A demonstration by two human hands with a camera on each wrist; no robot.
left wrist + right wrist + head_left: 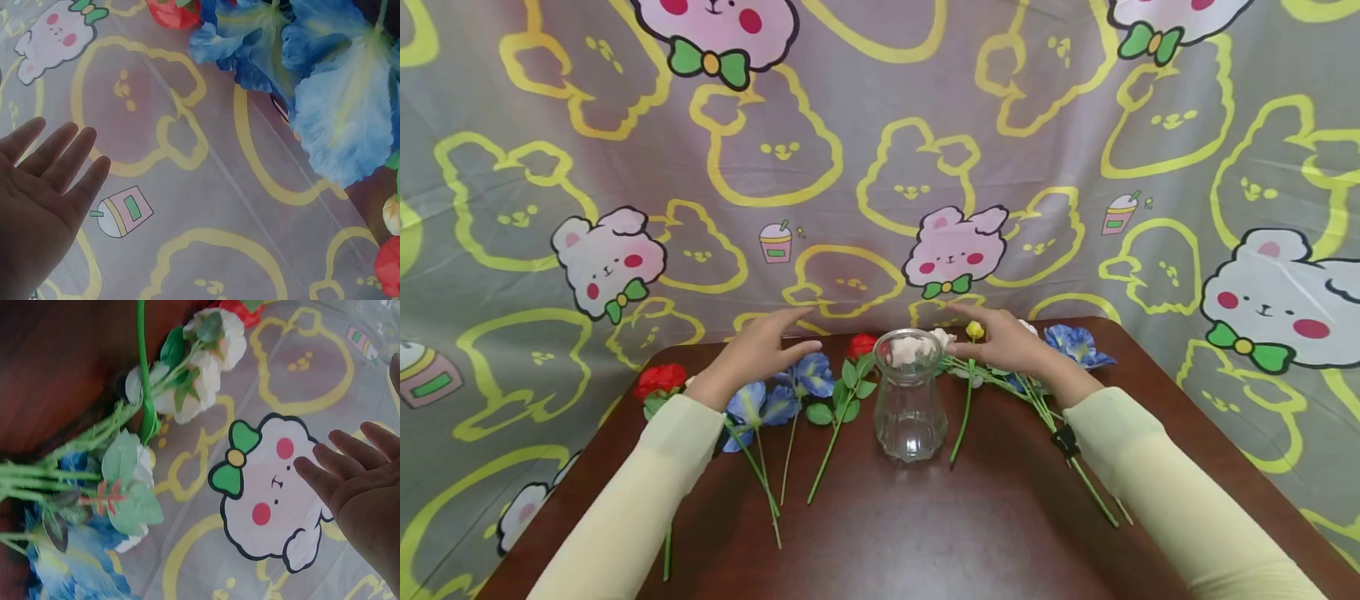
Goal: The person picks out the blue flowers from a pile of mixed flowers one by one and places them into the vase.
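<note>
— Both hands hover flat above the table; the left hand (758,346) has its fingers straight and spread, holding nothing, poised over the blue flowers (790,392); the right hand (1003,337) is likewise stretched out and empty, above the white flowers (200,369) and the yellow bud (974,330).

— And nearest the person?

— Pale yellow sleeves (647,500) reach forward over the dark brown table (925,533); green stems lie on the wood to either side; between the arms stands a clear glass vase (911,400), upright, just in front of the two hands and touched by neither.

— Further out?

— On the left, a red rose (659,379) lies near the table's edge, and another red flower (862,343) lies just left of the vase's mouth; on the right, a blue bloom (1077,343) rests beyond the right wrist.

— And behind?

— A grey cloth backdrop (865,150) printed with yellow rabbit outlines, pink and white bears with green bows, and small drink cups hangs behind the table's far edge and fills the view.
</note>
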